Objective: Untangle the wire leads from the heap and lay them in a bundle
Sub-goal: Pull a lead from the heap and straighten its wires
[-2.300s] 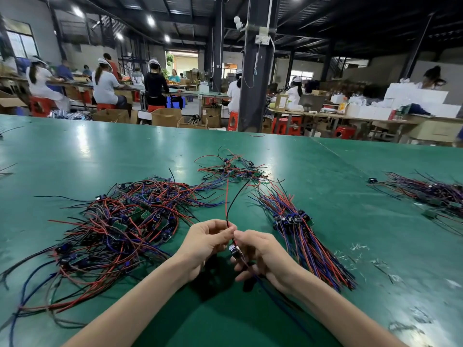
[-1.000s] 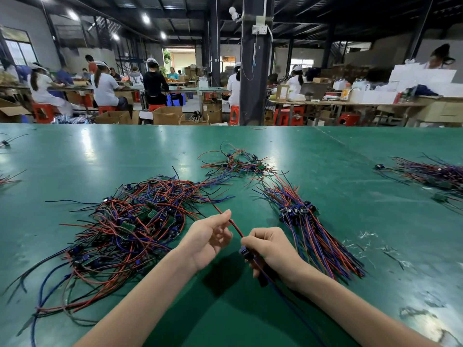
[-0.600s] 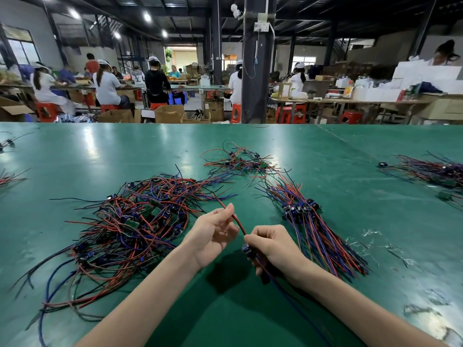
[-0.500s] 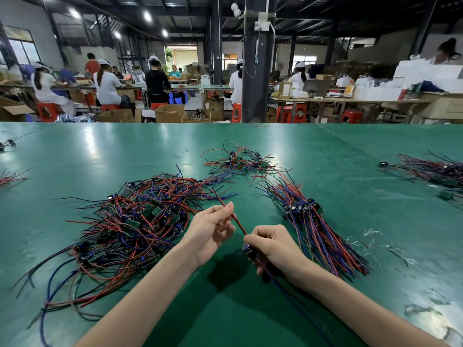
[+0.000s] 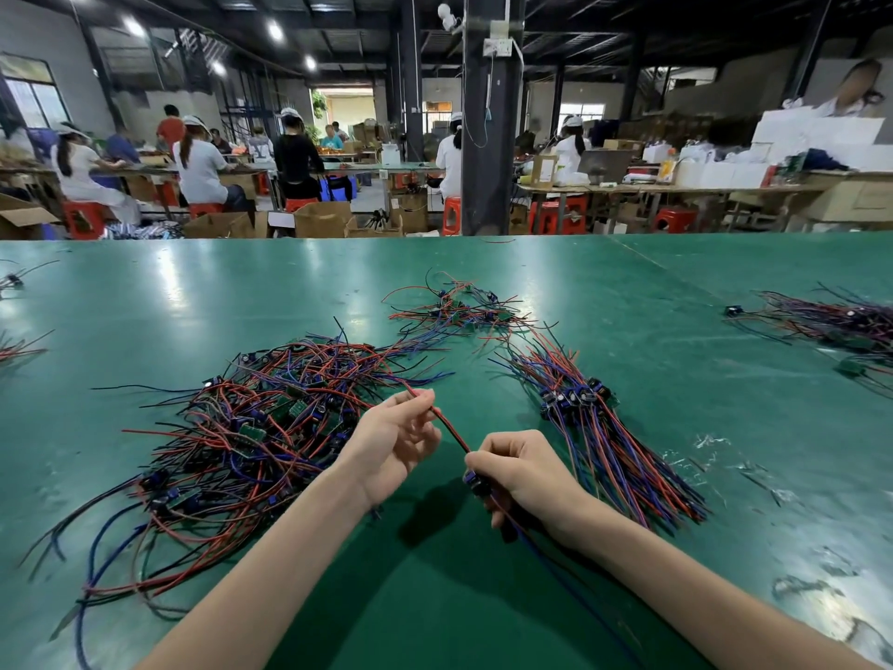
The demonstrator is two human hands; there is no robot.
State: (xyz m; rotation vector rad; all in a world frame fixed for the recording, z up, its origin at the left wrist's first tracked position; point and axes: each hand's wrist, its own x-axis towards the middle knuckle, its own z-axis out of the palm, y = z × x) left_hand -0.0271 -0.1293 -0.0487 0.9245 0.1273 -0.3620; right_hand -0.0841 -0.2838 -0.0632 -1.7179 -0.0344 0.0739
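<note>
no text legible — labels too blurred

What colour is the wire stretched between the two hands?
The wire is red; the head view shows it best.

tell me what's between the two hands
Head view: one red lead spans the gap, pinched by the left hand and gripped by the right hand, above the green table.

tangled heap of red, blue and black wire leads (image 5: 251,427): sprawled left | straight bundle of same leads (image 5: 597,430): right, lengthwise near-to-far | single red lead (image 5: 450,428): raised, slanting between both
</note>
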